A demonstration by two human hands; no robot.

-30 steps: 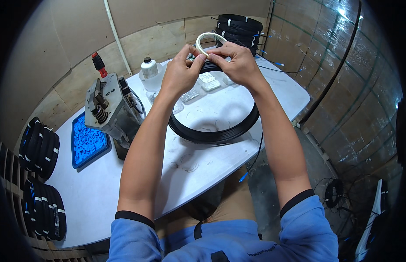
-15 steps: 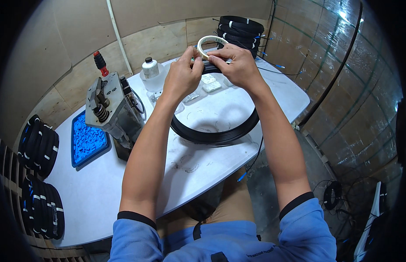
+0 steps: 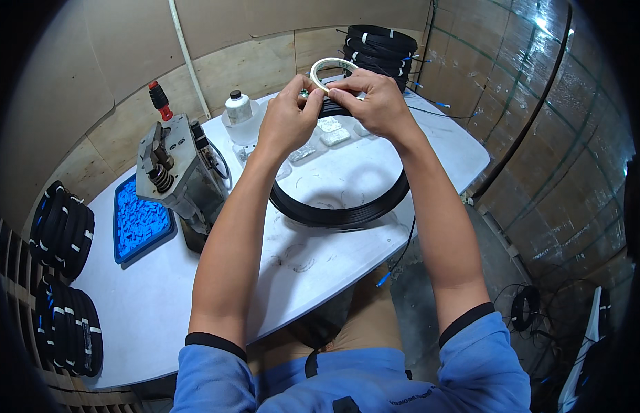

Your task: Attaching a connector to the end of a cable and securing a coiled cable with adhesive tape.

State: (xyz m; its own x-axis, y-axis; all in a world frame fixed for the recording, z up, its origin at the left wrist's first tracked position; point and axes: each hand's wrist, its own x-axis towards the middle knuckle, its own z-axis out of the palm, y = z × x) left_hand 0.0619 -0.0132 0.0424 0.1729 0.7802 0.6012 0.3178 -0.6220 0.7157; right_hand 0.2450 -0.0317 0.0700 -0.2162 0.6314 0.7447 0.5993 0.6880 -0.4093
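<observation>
Both my hands meet at the far side of a coil of black cable [image 3: 337, 216], which is tilted up over the white table. The fingers of my left hand [image 3: 290, 115] are closed on the coil's far rim. In my right hand [image 3: 375, 102] a roll of whitish tape [image 3: 316, 69] is pinched between thumb and fingers, just above the cable. The fingertips of the two hands nearly touch, partly hiding the tape's lower edge. From the coil's right side a cable end with a blue connector [image 3: 383, 280] hangs past the table's front edge.
A metal press [image 3: 179, 168] stands left on the table [image 3: 155, 310], beside a tray of blue pieces [image 3: 142, 220]. Behind are a white bottle [image 3: 238, 107], small clear boxes [image 3: 336, 138] and stacked cable coils [image 3: 380, 48]. More coils [image 3: 67, 327] lie at the left edge.
My hands and the coil stay almost in place. The left fingertips have shifted slightly toward the right hand at the tape roll.
</observation>
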